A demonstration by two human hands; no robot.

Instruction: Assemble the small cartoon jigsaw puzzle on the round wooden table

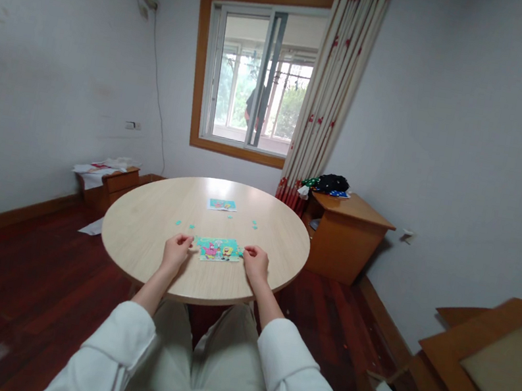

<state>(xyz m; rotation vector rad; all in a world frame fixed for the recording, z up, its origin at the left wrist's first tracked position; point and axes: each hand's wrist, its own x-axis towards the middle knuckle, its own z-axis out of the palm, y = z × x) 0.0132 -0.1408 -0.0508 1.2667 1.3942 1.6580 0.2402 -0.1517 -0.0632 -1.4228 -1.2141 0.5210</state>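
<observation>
A cartoon jigsaw puzzle (216,250), mostly assembled and teal with pink and yellow figures, lies flat near the front of the round table. At its left edge is my left hand (176,252), fingertips pinched together; whatever they hold, if anything, is too small to make out. My right hand (255,264) is at the right edge, thumb and finger closed on a small teal puzzle piece beside the puzzle. Farther back lies a picture card (222,205) with a similar print. Loose puzzle pieces lie to the left (178,222) and right (254,225).
The pale round table (145,229) stands in front of my knees. Behind it on the right is a wooden cabinet (349,237) with cloth on top. A low wooden stand (118,181) with papers is at the left. A person (255,108) shows beyond the window.
</observation>
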